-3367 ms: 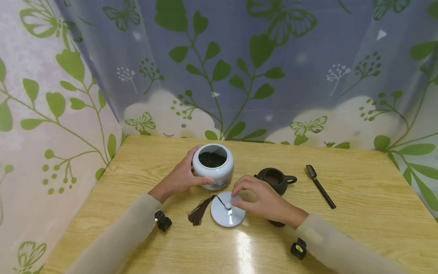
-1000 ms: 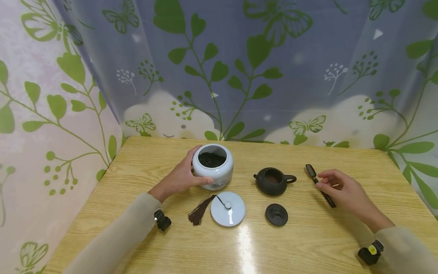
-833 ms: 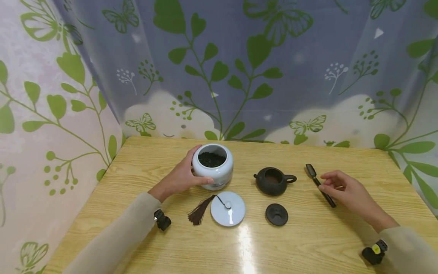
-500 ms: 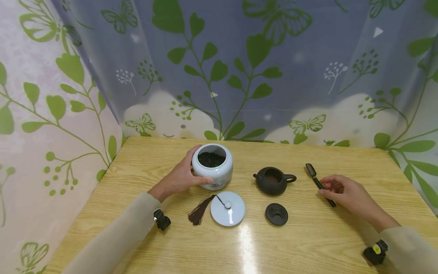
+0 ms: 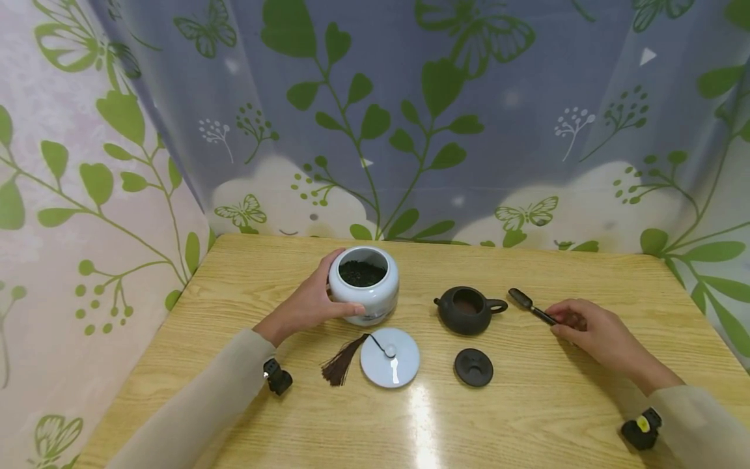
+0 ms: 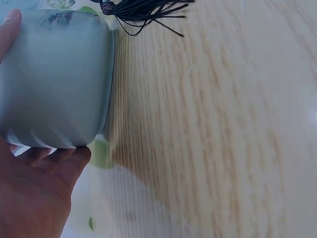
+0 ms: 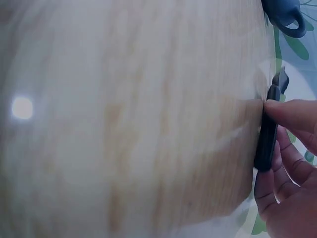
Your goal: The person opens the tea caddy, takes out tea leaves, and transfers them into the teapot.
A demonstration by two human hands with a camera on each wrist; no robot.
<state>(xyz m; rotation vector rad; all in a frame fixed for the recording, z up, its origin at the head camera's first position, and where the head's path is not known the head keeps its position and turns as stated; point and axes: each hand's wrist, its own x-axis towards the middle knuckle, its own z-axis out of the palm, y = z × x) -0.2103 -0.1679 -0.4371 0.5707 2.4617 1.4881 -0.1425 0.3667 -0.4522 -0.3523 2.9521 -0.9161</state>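
Note:
My left hand (image 5: 307, 299) grips the side of a white porcelain jar (image 5: 375, 296) whose open mouth shows dark tea leaves (image 5: 363, 273). In the left wrist view, the fingers curve round the jar's wall (image 6: 54, 79). On the right, my right hand (image 5: 597, 332) pinches the handle of a dark tea scoop (image 5: 521, 299), its blade pointing left toward the teapot. Thumb and fingers meet on that black handle (image 7: 267, 139) in the right wrist view. Between the hands stands a dark clay teapot (image 5: 465, 316) without its lid on, handle to the right.
In front of the jar lies its white lid (image 5: 398, 365) with a brown tassel (image 5: 342, 365). The round dark teapot lid (image 5: 473, 368) rests before the teapot. A patterned curtain (image 5: 375, 130) rises behind the wooden table (image 5: 263, 430).
My right hand has moved from near the jar lid out to the tea scoop and taken hold of it; the scoop's blade has swung left. The left hand stays on the jar.

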